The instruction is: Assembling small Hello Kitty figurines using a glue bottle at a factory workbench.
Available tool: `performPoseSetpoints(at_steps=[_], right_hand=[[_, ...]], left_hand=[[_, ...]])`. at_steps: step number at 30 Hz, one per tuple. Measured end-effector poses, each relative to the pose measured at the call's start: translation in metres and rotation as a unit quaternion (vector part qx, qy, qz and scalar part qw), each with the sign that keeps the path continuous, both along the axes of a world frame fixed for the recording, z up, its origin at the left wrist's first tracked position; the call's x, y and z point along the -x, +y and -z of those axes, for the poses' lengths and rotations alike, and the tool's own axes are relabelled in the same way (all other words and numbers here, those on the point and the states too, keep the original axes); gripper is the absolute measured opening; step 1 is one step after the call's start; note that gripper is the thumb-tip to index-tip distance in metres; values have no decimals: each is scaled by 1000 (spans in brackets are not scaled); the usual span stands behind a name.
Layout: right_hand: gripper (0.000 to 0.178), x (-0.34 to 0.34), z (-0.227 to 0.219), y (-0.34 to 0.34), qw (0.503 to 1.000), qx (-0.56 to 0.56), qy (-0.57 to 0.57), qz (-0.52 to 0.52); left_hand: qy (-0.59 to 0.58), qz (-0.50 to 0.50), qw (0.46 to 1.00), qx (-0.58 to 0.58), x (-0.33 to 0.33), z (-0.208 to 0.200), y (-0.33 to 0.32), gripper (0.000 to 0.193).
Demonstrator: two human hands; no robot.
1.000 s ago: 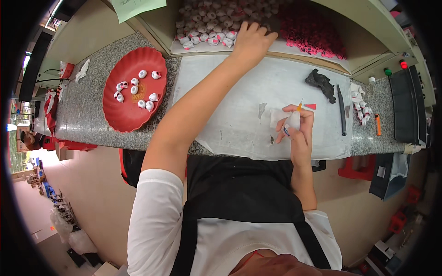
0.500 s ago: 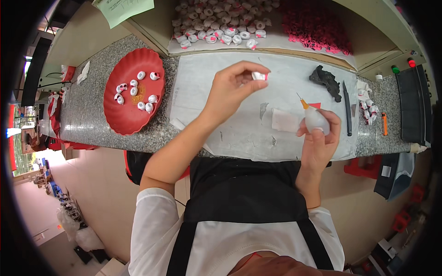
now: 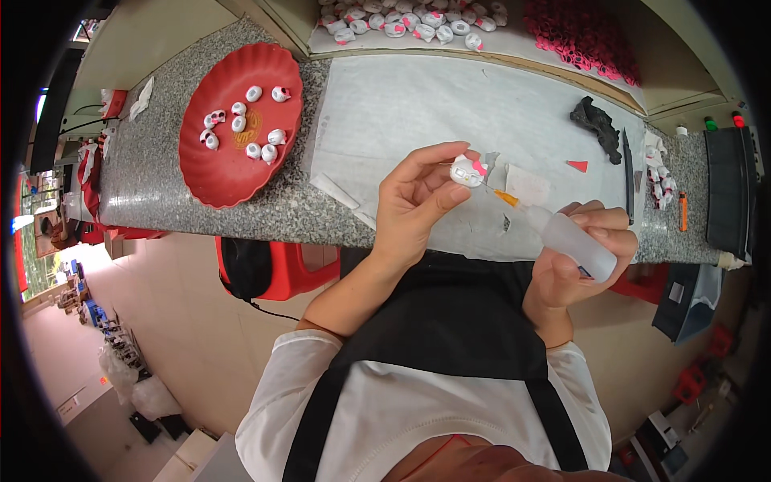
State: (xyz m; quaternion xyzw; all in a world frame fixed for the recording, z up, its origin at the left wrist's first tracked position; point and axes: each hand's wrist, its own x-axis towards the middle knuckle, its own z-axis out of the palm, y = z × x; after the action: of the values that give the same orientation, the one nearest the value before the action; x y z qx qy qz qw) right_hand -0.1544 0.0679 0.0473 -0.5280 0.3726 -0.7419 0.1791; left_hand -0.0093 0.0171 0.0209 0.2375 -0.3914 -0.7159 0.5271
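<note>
Between thumb and fingertips, my left hand (image 3: 408,205) pinches a small white cat-head piece (image 3: 467,171) with a pink bow. My right hand (image 3: 606,229) is wrapped round a translucent squeeze bottle (image 3: 580,245), tilted so that its orange needle tip (image 3: 506,197) points up and left at the piece. The needle's end is at the lower right edge of the piece; whether it touches cannot be made out. Both hands are raised above a white paper sheet (image 3: 385,104) on the bench.
A red scalloped plate (image 3: 195,165) with several white pieces lies at left. More white pieces (image 3: 393,28) and pink parts (image 3: 574,40) fill the shelf behind. A crumpled black cloth (image 3: 596,128), a black pen-like tool (image 3: 629,177) and an orange stick (image 3: 683,212) lie right.
My hands have come together. The left has brought the white piece lower, bow showing, and the right has tipped the bottle over so its needle meets the piece's edge. The view has shifted.
</note>
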Motion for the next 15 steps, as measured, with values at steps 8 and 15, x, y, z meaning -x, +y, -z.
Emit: performPoseSetpoints(at_steps=[8, 15], right_hand=[[41, -6, -1, 1, 998, 0, 67, 2], [43, -2, -2, 2, 997, 22, 60, -49]], left_hand=[[13, -7, 1000, -9, -2, -2, 3, 36], [42, 17, 999, -15, -1, -2, 4, 36]])
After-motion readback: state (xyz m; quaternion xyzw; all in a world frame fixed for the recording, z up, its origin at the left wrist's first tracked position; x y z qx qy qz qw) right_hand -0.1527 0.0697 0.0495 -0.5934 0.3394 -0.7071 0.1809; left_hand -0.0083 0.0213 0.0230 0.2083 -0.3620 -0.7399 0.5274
